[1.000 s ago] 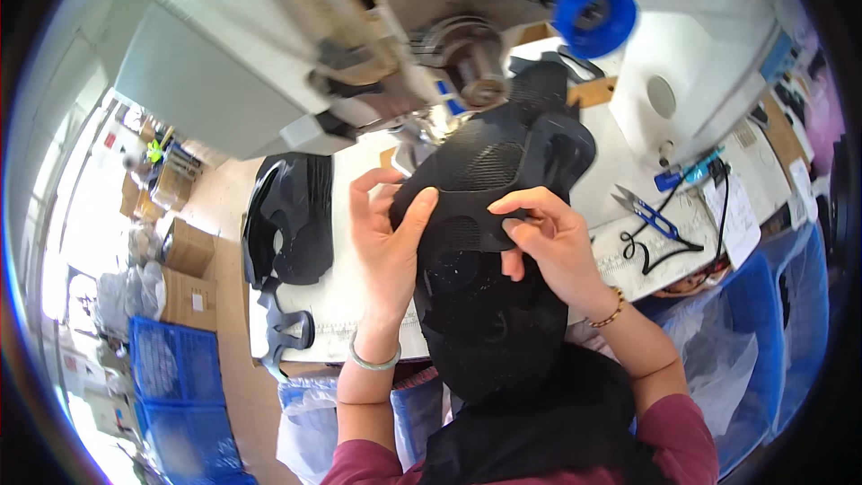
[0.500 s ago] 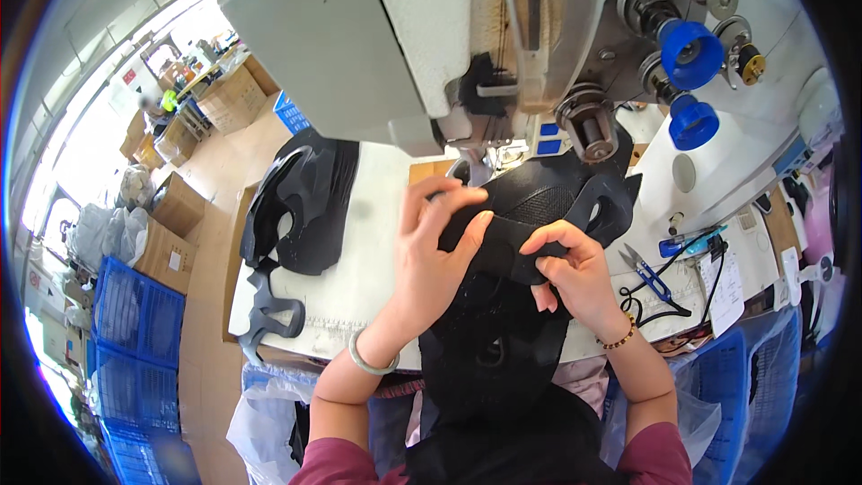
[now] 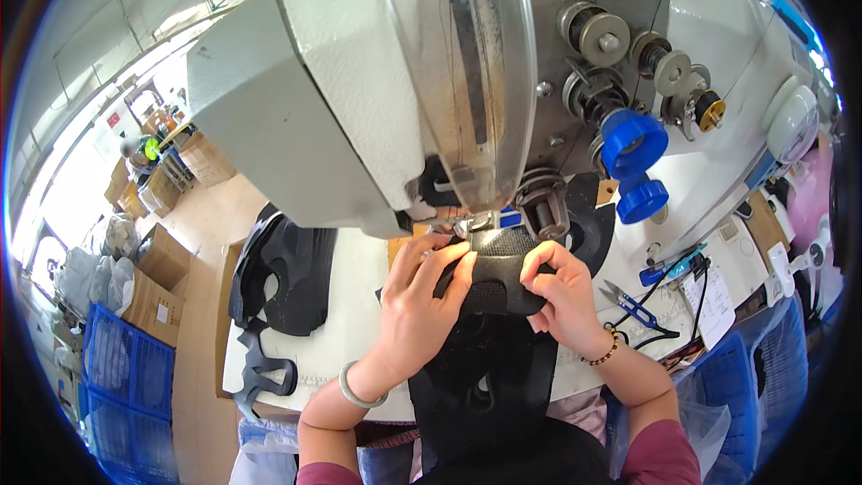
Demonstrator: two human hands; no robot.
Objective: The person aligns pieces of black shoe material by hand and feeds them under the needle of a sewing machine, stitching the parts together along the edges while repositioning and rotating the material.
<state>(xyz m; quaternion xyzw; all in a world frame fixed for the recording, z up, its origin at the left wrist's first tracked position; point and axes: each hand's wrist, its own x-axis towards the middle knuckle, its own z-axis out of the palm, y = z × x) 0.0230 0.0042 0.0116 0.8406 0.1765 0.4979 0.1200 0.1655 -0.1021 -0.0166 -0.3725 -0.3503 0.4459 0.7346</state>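
A black mesh-textured shoe upper piece [image 3: 503, 272] lies under the head of a sewing machine [image 3: 359, 99]. My left hand [image 3: 417, 305] is at its left side, with thumb and fingertips closed on the material close beside the presser foot [image 3: 483, 223]. At the right front edge of the piece, my right hand [image 3: 567, 296] pinches it between thumb and fingers. Part of the piece extends right, behind my right hand. A black apron [image 3: 485, 386] hangs below the hands.
Left on the white table lie stacked black cut pieces [image 3: 292, 274] and a grey-black curved part [image 3: 262, 373]. On the right are blue-handled thread snips [image 3: 633, 305], a paper sheet [image 3: 709, 305] and cables. Blue crates [image 3: 130, 359] stand beyond the left side; another crate [image 3: 745, 395] is at the right.
The view has shifted, showing more of the machine. My left fingers have come closer together on the piece near the presser foot. My right hand keeps its pinch.
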